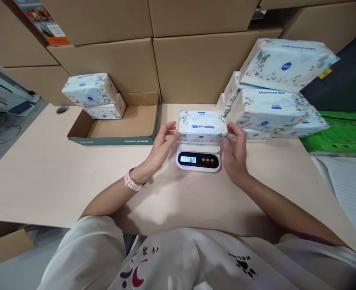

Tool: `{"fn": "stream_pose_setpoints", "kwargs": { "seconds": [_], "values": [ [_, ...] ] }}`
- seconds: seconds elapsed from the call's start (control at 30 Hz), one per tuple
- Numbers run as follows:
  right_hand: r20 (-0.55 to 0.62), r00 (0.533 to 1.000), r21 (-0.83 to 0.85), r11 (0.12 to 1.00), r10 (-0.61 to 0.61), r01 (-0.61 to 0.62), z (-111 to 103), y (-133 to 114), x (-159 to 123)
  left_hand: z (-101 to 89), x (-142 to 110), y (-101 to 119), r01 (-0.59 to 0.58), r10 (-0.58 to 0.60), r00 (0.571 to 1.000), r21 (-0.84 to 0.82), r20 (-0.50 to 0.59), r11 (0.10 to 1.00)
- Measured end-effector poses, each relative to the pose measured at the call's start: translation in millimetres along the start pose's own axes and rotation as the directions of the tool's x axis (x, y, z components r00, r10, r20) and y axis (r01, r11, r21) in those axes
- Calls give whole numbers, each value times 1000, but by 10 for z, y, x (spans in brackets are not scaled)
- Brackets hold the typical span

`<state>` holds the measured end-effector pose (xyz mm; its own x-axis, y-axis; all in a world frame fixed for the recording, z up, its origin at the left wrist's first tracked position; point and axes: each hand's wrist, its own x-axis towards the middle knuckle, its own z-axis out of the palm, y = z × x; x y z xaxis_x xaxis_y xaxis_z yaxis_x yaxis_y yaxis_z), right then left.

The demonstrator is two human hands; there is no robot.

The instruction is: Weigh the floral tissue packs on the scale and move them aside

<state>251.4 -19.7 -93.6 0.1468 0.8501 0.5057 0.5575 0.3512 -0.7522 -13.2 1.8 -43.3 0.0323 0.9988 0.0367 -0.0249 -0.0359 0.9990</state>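
Soft shadows, stretched edges

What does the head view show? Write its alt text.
A person's left hand and right hand flank a printed pack over a white scale reading 0.0. Left, an open shallow box holds two stacked packs; right, more packs are piled, with cardboard cartons behind.

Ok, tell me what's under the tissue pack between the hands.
A white digital scale, its front and 0.0 display showing. The tissue pack hides the platform's back; contact is unclear.
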Motion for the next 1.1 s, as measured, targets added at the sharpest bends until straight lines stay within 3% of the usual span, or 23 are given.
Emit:
{"fn": "stream_pose_setpoints", "kwargs": {
  "seconds": [0.13, 0.23, 0.43, 0.63, 0.83, 1.1],
  "values": [
    [-165, 978, -81, 990, -129, 117, -67, 193, -142, -68, -2, 185, -113, 105, 956, -16, -273, 993],
    [-193, 968, -104, 984, -160, 142, -83, 262, -175, -96, -45, 369, -132, 119, 920, -10, -373, 991],
    [-197, 947, -42, 967, -255, 252, -55, 288, -162, -88, -118, 536, -115, 105, 918, -2, -382, 993],
    [-156, 976, -101, 985, -155, 140, -73, 243, -177, -111, -81, 493, -99, 82, 922, -25, -378, 995],
    [-185, 962, -32, 980, -200, 197, -51, 333, -149, -118, -66, 488, -175, 110, 922, -146, -372, 974],
    [-192, 951, 77, 962, -242, 260, -29, 503, -145, -104, -22, 461, -182, 81, 917, -230, -391, 956]
  ]
}}
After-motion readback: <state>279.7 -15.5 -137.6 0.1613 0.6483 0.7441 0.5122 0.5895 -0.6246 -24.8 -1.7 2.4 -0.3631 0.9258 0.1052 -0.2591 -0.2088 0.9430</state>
